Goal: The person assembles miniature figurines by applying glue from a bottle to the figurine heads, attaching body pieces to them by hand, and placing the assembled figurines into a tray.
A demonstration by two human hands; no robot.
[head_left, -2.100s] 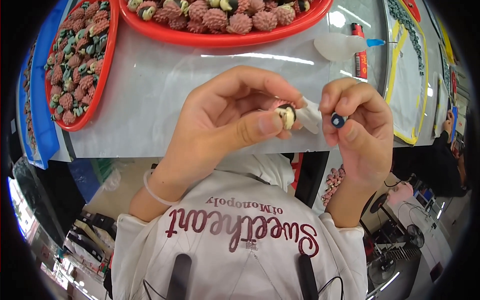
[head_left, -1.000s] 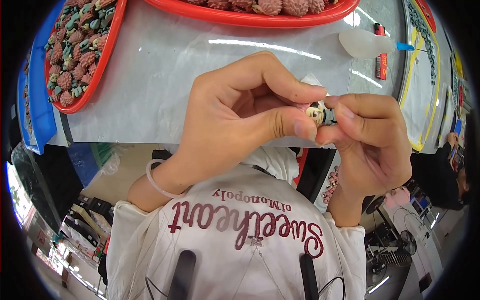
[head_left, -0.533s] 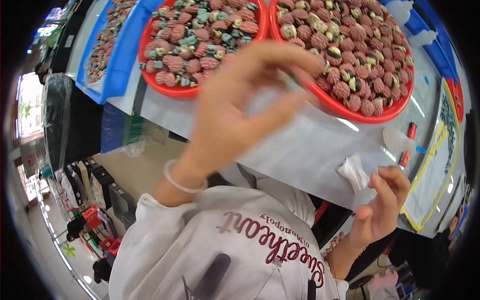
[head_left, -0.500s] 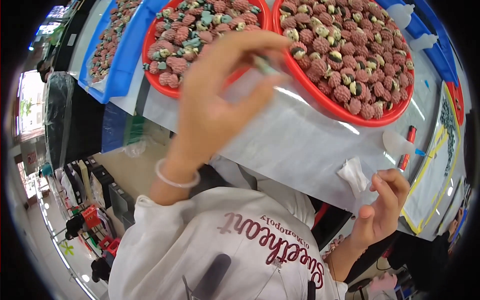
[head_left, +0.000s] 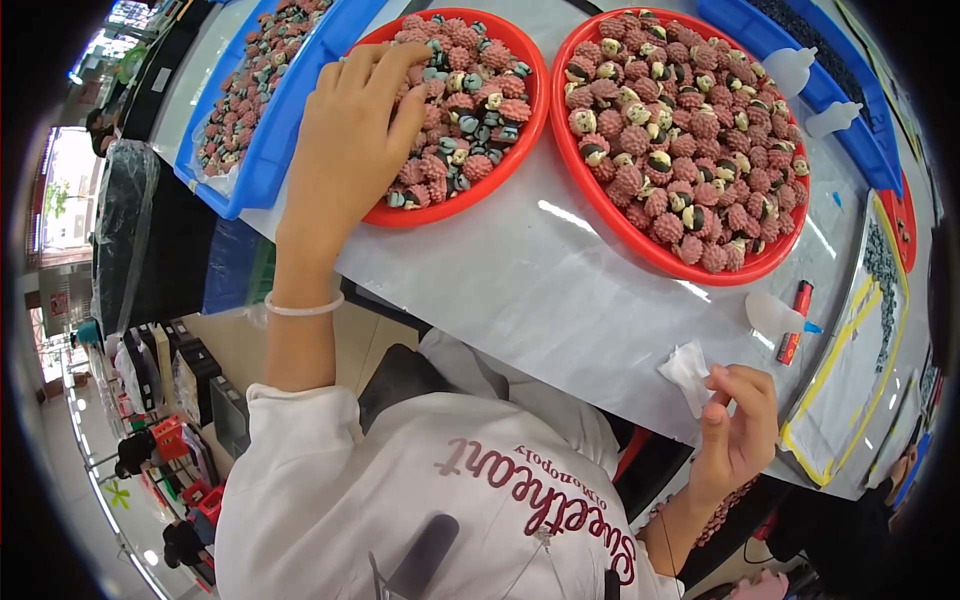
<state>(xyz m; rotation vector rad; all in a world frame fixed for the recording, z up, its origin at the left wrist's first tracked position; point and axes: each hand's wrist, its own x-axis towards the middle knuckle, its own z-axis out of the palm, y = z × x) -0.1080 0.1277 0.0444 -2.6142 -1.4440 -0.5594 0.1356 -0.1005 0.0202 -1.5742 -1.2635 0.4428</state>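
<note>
Reaching to the upper left of the frame, the left hand spreads loose fingers onto pink knobbly beads in the round red plastic tray, directly beneath its fingertips, while the right hand at lower right pinches a crumpled white tissue.

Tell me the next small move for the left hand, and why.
Probably pinch one pink piece and lift it out: the left hand lies flat on the pieces in the left red tray with nothing gripped yet, while the right hand waits at the table edge with the white cloth.
</note>
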